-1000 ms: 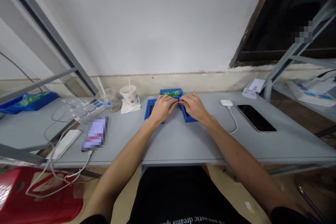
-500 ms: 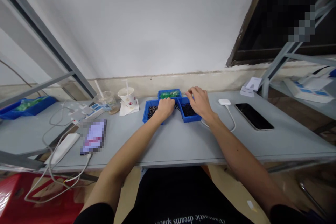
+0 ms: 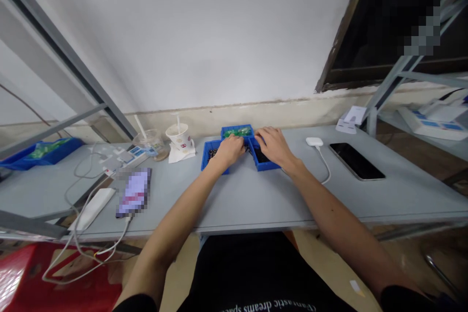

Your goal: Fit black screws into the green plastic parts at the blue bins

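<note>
Three blue bins stand together on the grey table. The left bin (image 3: pixel 205 155) holds small dark and brassy parts, the right bin (image 3: pixel 268 166) holds black parts, and the back bin (image 3: pixel 237 130) holds green plastic packets. My left hand (image 3: pixel 231 150) is over the inner edge of the left bin, its fingers curled together; whatever they pinch is too small to make out. My right hand (image 3: pixel 273 144) arches over the right bin with its fingers bent down toward the black parts. Its fingertips are partly hidden and any part in them cannot be seen.
Left of the bins are a paper cup (image 3: pixel 181 137) on a napkin, a plastic cup (image 3: pixel 155 146), a power strip, cables and a purple phone (image 3: pixel 136 190). To the right lie a white charger (image 3: pixel 314 142) and a black phone (image 3: pixel 356 161). A red stool (image 3: pixel 32 282) is below left.
My right hand has moved slightly left and down over the right bin. My left hand has turned a little, with more of its fingers showing. The view has shifted slightly.
</note>
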`<state>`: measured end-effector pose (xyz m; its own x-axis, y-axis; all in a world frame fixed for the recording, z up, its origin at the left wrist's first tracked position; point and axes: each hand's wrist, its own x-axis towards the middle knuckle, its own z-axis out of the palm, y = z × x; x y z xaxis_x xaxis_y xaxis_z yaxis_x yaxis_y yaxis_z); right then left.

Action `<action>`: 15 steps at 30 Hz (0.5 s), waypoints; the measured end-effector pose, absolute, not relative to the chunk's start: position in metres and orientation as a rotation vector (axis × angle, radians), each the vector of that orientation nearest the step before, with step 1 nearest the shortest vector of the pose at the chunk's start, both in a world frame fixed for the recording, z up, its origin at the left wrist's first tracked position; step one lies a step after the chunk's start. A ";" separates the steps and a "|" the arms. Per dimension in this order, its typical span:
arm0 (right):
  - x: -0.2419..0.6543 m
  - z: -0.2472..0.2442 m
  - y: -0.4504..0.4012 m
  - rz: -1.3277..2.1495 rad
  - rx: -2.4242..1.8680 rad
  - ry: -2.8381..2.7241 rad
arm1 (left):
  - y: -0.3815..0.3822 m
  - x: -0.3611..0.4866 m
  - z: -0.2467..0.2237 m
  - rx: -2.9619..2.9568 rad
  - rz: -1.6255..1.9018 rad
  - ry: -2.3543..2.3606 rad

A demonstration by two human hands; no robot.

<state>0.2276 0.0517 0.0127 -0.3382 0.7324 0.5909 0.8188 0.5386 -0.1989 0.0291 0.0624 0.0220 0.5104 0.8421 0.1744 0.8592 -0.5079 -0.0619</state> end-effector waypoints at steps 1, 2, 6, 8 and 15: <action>0.226 0.012 0.051 -0.158 -1.215 -2.171 | 0.057 0.023 0.022 -2.612 -0.289 -1.442; 0.224 0.011 0.050 -0.135 -1.170 -2.212 | 0.051 0.018 0.022 -2.618 -0.369 -1.436; 0.216 0.010 0.045 -0.087 -1.028 -2.350 | 0.033 0.004 0.021 -2.614 -0.581 -1.526; 0.214 0.009 0.043 -0.085 -1.015 -2.364 | 0.030 0.003 0.020 -2.628 -0.669 -1.495; 0.218 0.008 0.048 -0.077 -0.990 -2.367 | 0.032 0.006 0.014 -2.650 -0.834 -1.289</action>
<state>0.2181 0.0478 0.0081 -0.5658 0.6378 0.5226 0.6702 0.7249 -0.1591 0.0065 0.0315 0.0143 0.4980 0.7058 0.5038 0.7489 -0.6430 0.1604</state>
